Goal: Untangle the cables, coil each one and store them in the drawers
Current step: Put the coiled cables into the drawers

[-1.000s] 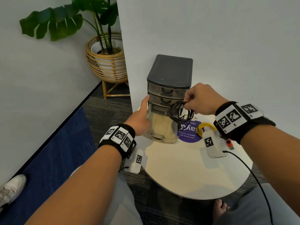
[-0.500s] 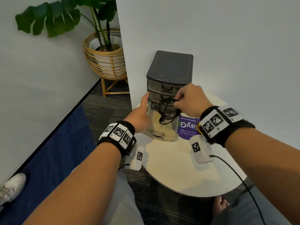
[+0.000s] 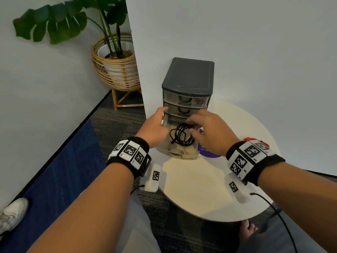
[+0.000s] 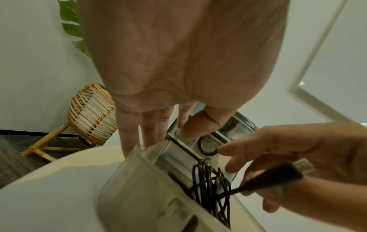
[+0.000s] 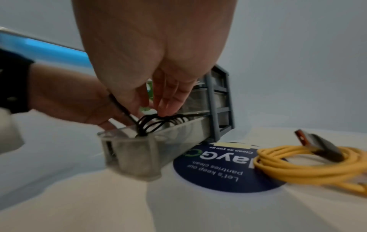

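Note:
A grey drawer unit (image 3: 187,79) stands on a round white table (image 3: 200,189) against the wall. Its clear bottom drawer (image 3: 182,154) is pulled out, and a coiled black cable (image 3: 181,135) lies inside it. My right hand (image 3: 198,123) hovers over the drawer with straight fingers (image 5: 168,102) whose tips press on the black coil (image 5: 158,120). The coil's plug (image 4: 278,177) sticks up beside that hand. My left hand (image 3: 155,126) rests against the unit's left side, fingers (image 4: 143,133) straight, thumb on the front. A coiled yellow cable (image 5: 307,166) lies on the table right of the unit.
A round dark-blue sticker (image 3: 207,152) is on the table beside the drawer. A potted plant in a rattan stand (image 3: 116,70) is on the floor behind and left. The two upper drawers are pushed in. The table's near edge is close to my knees.
My right hand carried the black coil left and down from beside the unit into the open bottom drawer, then uncurled its fingers onto it. My left hand stayed at the unit's side.

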`<action>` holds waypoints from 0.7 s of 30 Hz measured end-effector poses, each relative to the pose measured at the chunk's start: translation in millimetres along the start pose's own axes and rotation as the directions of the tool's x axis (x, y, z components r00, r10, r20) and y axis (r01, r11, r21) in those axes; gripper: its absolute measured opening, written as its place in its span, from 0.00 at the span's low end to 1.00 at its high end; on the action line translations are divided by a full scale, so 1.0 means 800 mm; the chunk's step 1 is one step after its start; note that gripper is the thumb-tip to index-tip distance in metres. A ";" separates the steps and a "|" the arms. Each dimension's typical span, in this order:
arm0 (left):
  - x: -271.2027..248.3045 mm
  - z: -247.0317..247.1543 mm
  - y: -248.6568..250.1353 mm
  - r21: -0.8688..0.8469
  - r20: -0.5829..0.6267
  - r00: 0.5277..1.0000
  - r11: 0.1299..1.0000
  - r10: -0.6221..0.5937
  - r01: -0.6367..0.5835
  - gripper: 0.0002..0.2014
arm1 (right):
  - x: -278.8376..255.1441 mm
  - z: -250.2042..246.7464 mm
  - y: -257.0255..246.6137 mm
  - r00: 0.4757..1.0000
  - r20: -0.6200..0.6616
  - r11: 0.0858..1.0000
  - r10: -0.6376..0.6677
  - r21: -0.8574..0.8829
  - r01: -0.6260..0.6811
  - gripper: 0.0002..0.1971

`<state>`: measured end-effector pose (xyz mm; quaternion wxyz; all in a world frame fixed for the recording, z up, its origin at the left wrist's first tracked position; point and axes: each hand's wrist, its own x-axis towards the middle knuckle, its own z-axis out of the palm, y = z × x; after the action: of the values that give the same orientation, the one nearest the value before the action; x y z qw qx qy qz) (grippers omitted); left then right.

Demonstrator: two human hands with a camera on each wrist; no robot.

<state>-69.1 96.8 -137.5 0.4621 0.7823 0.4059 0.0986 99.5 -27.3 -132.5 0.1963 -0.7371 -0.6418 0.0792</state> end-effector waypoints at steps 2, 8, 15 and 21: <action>0.000 0.001 0.000 -0.001 -0.004 1.000 1.000 -0.003 0.003 0.34 | -0.008 0.008 -0.010 0.987 0.102 0.991 -0.122 -0.044 0.127 0.17; 0.003 0.004 -0.002 0.025 -0.019 1.000 1.000 -0.009 0.010 0.30 | 0.006 0.029 -0.026 0.957 0.257 0.970 -0.132 -0.165 0.178 0.17; 0.008 0.004 -0.006 0.201 -0.195 0.976 0.978 0.099 -0.059 0.09 | 0.028 0.041 -0.023 0.956 0.293 0.950 0.020 -0.304 0.073 0.21; 0.011 0.006 -0.005 0.216 -0.021 0.965 0.944 0.262 -0.251 0.03 | 0.034 0.047 -0.018 0.964 0.263 0.919 0.036 -0.388 0.072 0.15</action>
<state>-63.1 101.2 -145.4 0.3495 0.8704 0.3201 0.1334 77.2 7.7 -157.3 -0.0429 -0.7382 -0.6717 0.0444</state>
